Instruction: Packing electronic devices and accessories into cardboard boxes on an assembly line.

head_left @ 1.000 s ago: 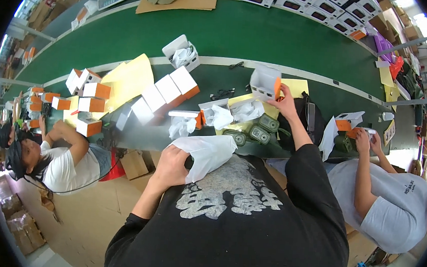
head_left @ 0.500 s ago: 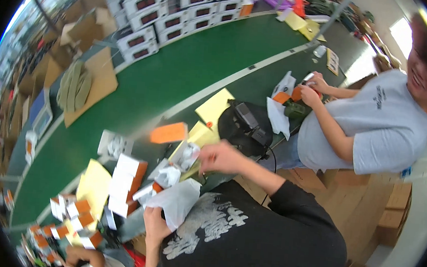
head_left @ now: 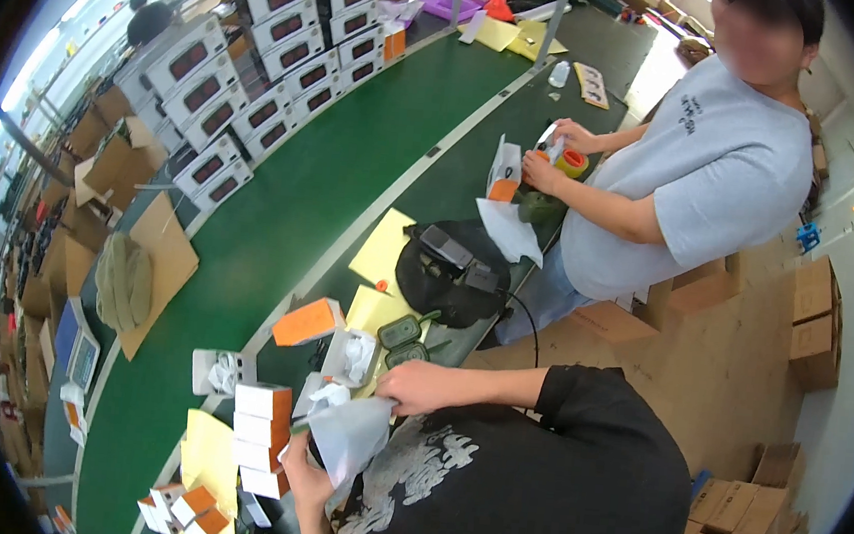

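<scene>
My left hand (head_left: 299, 461) grips the white bag (head_left: 349, 434), right hand (head_left: 416, 387) pinches its top; boxes (head_left: 262, 425) beside already stacked, bagging seems unfinished.

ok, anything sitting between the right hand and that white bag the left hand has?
Nothing visible. The left hand grips the white plastic bag from below, and the right hand rests right at the bag's upper edge. The dark green cases lie beyond the right hand, off that path.
</scene>
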